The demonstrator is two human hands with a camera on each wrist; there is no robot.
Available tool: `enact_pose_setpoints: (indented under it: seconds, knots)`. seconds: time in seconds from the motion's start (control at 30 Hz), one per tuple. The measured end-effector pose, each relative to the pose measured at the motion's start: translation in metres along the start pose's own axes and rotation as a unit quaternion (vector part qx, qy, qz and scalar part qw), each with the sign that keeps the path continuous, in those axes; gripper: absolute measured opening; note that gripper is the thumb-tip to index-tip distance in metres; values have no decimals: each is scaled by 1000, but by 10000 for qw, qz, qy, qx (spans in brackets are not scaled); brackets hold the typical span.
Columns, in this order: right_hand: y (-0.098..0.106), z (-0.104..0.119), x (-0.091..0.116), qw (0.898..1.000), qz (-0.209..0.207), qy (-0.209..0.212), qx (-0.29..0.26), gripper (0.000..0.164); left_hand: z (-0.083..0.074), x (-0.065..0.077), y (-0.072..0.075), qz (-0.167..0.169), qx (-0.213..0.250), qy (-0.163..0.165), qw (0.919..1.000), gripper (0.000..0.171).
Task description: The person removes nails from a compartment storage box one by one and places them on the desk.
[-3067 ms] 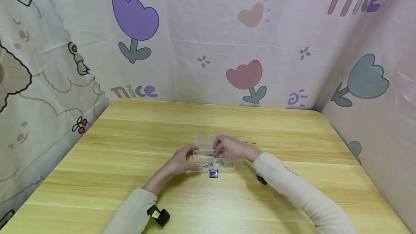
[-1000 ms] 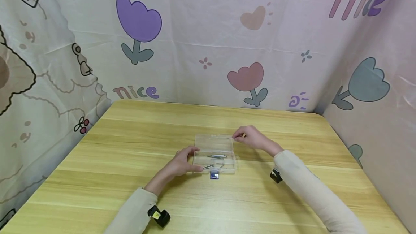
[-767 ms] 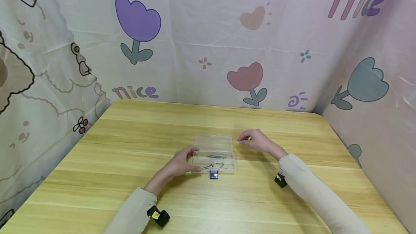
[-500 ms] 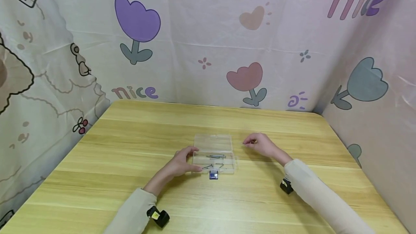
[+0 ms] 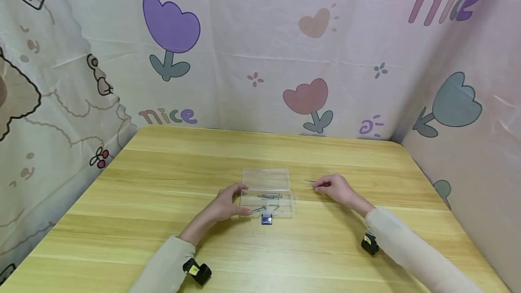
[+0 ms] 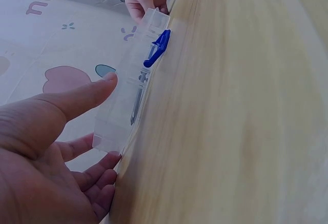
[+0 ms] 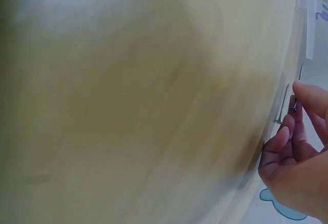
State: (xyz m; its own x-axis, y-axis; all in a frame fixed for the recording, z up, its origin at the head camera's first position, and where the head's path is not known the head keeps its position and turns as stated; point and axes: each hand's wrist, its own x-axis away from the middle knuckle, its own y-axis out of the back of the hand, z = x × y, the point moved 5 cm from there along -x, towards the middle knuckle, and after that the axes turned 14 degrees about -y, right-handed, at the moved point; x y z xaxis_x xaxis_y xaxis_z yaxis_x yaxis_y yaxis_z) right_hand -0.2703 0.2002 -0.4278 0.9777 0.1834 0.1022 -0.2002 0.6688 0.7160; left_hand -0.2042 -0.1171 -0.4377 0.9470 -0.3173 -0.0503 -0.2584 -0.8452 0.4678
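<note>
A clear plastic box [image 5: 286, 214] lies with its lid [image 5: 266, 179] tipped back, its blue latch [image 5: 266, 219] at the front. Several metal nails [image 5: 270, 196] lie in its compartments. My left hand [image 5: 223, 205] holds the box's left end, thumb at the front edge and fingers behind; the left wrist view shows that hand [image 6: 51, 137] beside the box wall. Right of the box, my right hand [image 5: 335, 188] pinches a thin nail [image 7: 301, 72] between thumb and fingers, low over the table. Another nail [image 7: 283, 103] lies on the table beside those fingertips.
The wooden table [image 5: 195, 153] runs back to a printed cloth [image 5: 244, 26] hanging behind it, with more cloth at both sides. A small black camera sits on each wrist, the left one [image 5: 197, 271] close to the table top.
My right hand has come out of the box with a nail and moved right, then toward me, beside the nail on the table. My left hand stays at the box.
</note>
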Motion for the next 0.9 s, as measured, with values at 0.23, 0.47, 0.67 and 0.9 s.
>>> enact_pose_setpoints:
  seconds: [0.23, 0.47, 0.67, 0.9]
  knots:
    - [2, -5, 1, 9995, -8, -299, -65, 6, -1, 1, -1, -12, 4, 3, 10000, 70]
    - [0, -7, -1, 9990, 72, -429, -50, 7, -1, 1, -1, -15, 40, -11, 10000, 70]
    - [0, -6, -2, 9993, 99, -360, -63, 7, -2, 1, 0, -28, -3, -6, 10000, 70]
    - [-1, -7, -3, 9996, 104, -278, 26, 7, -2, 2, 0, -22, -28, -6, 10000, 70]
